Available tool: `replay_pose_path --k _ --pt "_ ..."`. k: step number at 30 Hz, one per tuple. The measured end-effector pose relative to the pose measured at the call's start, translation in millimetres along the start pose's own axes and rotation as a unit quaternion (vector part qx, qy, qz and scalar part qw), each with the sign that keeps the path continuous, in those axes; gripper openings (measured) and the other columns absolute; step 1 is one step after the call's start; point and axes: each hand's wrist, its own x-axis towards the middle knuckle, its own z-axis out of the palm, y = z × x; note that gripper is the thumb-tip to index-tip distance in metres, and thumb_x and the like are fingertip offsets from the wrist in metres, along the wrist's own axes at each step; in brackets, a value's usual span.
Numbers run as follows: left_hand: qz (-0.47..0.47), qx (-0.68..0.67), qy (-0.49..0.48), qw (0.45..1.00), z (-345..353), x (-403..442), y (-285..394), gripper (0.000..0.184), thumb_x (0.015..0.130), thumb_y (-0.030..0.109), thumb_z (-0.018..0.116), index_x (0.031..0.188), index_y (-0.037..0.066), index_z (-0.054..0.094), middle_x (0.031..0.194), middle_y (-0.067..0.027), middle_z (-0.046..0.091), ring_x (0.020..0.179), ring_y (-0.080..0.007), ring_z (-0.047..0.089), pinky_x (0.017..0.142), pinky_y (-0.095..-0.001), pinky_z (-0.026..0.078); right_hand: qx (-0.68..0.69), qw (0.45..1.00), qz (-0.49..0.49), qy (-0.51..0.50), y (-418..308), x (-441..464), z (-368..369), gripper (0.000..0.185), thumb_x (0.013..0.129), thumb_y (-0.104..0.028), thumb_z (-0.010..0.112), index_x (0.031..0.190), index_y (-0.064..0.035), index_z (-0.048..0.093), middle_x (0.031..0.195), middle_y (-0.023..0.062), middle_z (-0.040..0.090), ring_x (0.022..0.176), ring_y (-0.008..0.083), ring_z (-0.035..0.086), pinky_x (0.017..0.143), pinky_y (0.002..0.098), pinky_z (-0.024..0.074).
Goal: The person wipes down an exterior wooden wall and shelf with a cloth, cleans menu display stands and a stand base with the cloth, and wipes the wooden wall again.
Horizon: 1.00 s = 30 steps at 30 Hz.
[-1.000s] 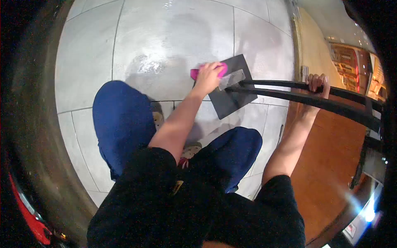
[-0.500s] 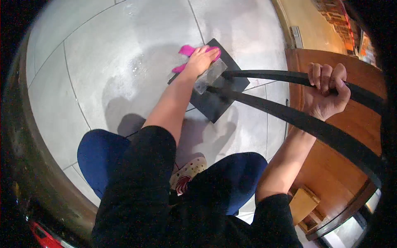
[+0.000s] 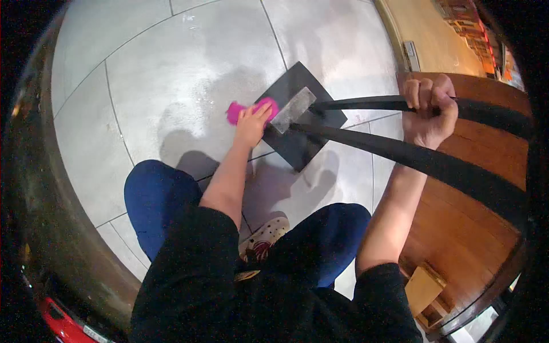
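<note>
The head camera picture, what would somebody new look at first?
Probably the bright pink cloth in the left hand, near the middle, beside a black plate. Then the two long black bars stretching rightward from the plate, the right hand gripping the upper one.

Grey floor tiles (image 3: 154, 74) meet at dark joints. A boxy wooden piece (image 3: 424, 288) sits beside a brown panel (image 3: 469, 206). A red object (image 3: 62, 321) shows lower left.

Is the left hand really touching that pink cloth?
Touching: the head view shows the left hand on the pink cloth, with pink showing on both sides of its fingers.
</note>
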Motion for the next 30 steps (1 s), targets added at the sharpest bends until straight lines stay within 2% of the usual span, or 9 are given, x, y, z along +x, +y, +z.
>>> replay_pose_path --k 6,9,12,15,17,19,25,29,30 --pt "-0.011 -0.147 0.196 0.97 1.6 13.0 22.5 0.034 0.072 0.003 0.053 0.104 0.012 0.062 0.1 -0.0068 0.063 0.088 -0.0211 0.059 0.078 -0.0341 0.043 -0.018 1.0 -0.004 -0.01 -4.5 -1.5 5.2 0.022 0.077 -0.015 0.05 0.062 -0.011 0.034 0.047 -0.0008 0.027 0.041 0.0103 0.021 0.041 0.0254 0.0231" --pt "0.024 -0.496 0.076 0.865 -101.5 87.1 109.6 0.017 0.083 0.016 0.053 0.089 0.005 0.065 0.063 -0.0085 0.062 0.058 -0.0145 0.06 0.054 -0.0279 0.046 0.005 1.0 0.013 0.009 -3.4 -2.4 3.9 0.022 0.077 -0.017 0.051 0.065 -0.0109 0.034 0.049 -0.0002 0.028 0.041 0.0108 0.022 0.042 0.0255 0.0238" --pt "0.142 -0.713 0.046 0.685 -136.1 138.1 158.7 0.023 0.085 0.019 0.049 0.087 -0.001 0.061 0.073 -0.005 0.062 0.063 -0.0126 0.054 0.063 -0.0283 0.045 -0.014 0.999 0.004 0.035 1.7 -2.5 4.8 0.022 0.076 -0.017 0.052 0.067 -0.0113 0.032 0.051 0.0001 0.029 0.042 0.0114 0.024 0.042 0.0263 0.0238" --pt "0.284 -0.387 0.154 0.864 -136.6 138.6 194.9 0.026 0.084 0.022 0.042 0.091 0.005 0.06 0.084 -0.0111 0.063 0.078 -0.026 0.06 0.07 -0.0351 0.044 -0.033 0.999 0.002 0.043 1.8 -1.2 3.9 0.022 0.074 -0.012 0.051 0.065 -0.0109 0.032 0.051 0.0006 0.029 0.042 0.0123 0.027 0.042 0.0272 0.0252" --pt "0.284 -0.393 0.158 0.86 -99.2 137.5 177.1 0.026 0.084 0.022 0.041 0.101 0.01 0.057 0.094 -0.012 0.063 0.089 -0.0301 0.058 0.074 -0.0387 0.044 -0.061 0.996 0.015 0.066 -0.5 0.7 4.2 0.021 0.073 -0.009 0.051 0.064 -0.0104 0.032 0.052 0.0012 0.029 0.043 0.0125 0.028 0.042 0.0271 0.026" --pt "0.148 -0.416 -0.126 0.888 -50.8 128.1 136.8 0.029 0.086 0.026 0.038 0.11 0.018 0.053 0.1 -0.0064 0.062 0.095 -0.026 0.059 0.078 -0.0391 0.043 -0.043 0.995 -0.028 0.082 6.7 3.0 4.5 0.021 0.071 -0.004 0.05 0.062 -0.0095 0.031 0.051 0.0009 0.029 0.041 0.0117 0.028 0.041 0.0257 0.0247" --pt "-0.037 -0.267 -0.076 0.96 -19.8 132.6 96.4 0.035 0.09 0.028 0.036 0.101 0.004 0.06 0.088 -0.0135 0.065 0.087 -0.0325 0.06 0.076 -0.0389 0.045 -0.033 0.997 -0.015 0.073 5.4 4.8 13.4 0.021 0.071 0.001 0.05 0.064 -0.0085 0.032 0.053 0.0005 0.029 0.038 0.0093 0.025 0.036 0.0235 0.0208" --pt "-0.008 -0.846 -0.073 0.529 -182.5 132.3 136.1 0.033 0.084 0.027 0.044 0.089 -0.002 0.06 0.071 -0.0086 0.063 0.071 -0.0222 0.061 0.07 -0.0352 0.048 -0.049 0.998 -0.035 0.036 12.0 5.8 -1.3 0.019 0.076 -0.006 0.052 0.072 -0.0095 0.034 0.054 0.0008 0.031 0.04 0.0093 0.03 0.038 0.0243 0.0275" --pt "0.048 -0.838 -0.129 0.528 -222.8 127.3 148.5 0.031 0.084 0.026 0.046 0.089 -0.001 0.06 0.072 -0.0086 0.063 0.07 -0.0218 0.061 0.07 -0.0342 0.048 -0.055 0.997 -0.035 0.035 13.6 6.3 -4.1 0.018 0.077 -0.007 0.052 0.071 -0.0098 0.034 0.054 0.0006 0.031 0.041 0.0095 0.031 0.039 0.0245 0.0279"
